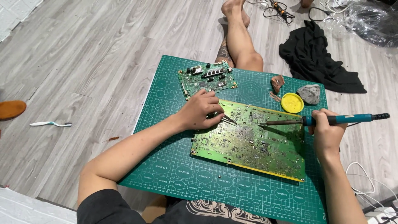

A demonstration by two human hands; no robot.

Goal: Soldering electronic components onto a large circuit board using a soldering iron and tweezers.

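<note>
Two hands work over a large circuit board on a green cutting mat.
The left hand [200, 111] pinches tweezers [228, 120] at the large circuit board's [248, 143] upper left; the right hand [327, 132] grips a blue soldering iron [327, 120], tip on the board. The board lies mid-mat [174, 166], a smaller board [207, 79] near the far left corner, a yellow tin [292, 103] by the far right edge.

- We see a large green circuit board [248, 143] lying flat on the green cutting mat [174, 166], slightly skewed, nearer the mat's right edge, its face crowded with small components.
- We see metal tweezers [227, 120] pinched in our left hand [199, 111], tips resting on the board's upper left part.
- We see a blue-handled soldering iron [327, 120] held level in our right hand [327, 132], its tip touching the board's upper middle.
</note>
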